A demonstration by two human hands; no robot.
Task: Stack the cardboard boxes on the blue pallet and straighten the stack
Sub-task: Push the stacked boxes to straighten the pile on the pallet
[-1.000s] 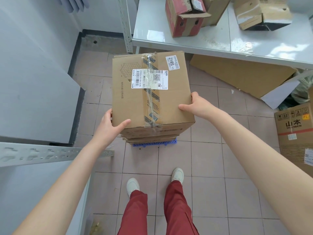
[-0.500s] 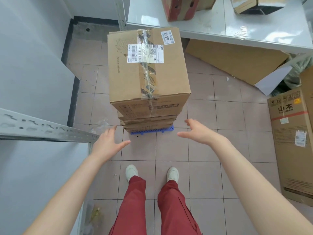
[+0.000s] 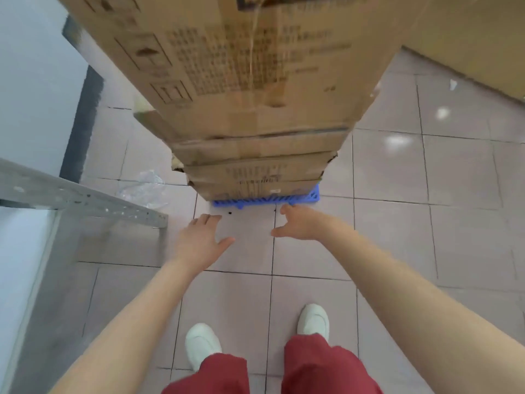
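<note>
Four brown cardboard boxes (image 3: 255, 155) appear to stand in one pile on the low blue plastic pallet (image 3: 267, 199), though the blur makes the exact count uncertain. The big top box (image 3: 227, 61) overhangs the flatter ones beneath it toward the person and to the left, and the edges below step in and out unevenly, so the pile is stacked but not yet square.

The left hand (image 3: 200, 238) reaches low toward the floor in front of the pallet, fingers spread and holding nothing, clear of the cardboard. The right hand (image 3: 301, 223) is likewise open and empty, its fingertips just beside the pallet's near right edge; whether they touch it cannot be told.

The step in hand looks like squaring up the base of the pile. The risk lies above: the person's head is close under the overhanging top box, and a sharp tug or shove at the pallet or the lowest box could shift the base beneath that heavy load and tip it forward. The torn corners on the lower boxes' left side suggest weakened cardboard that may sag unevenly. The grey perforated metal shelf rail (image 3: 82, 199) on the left leaves little room to step aside.
</note>
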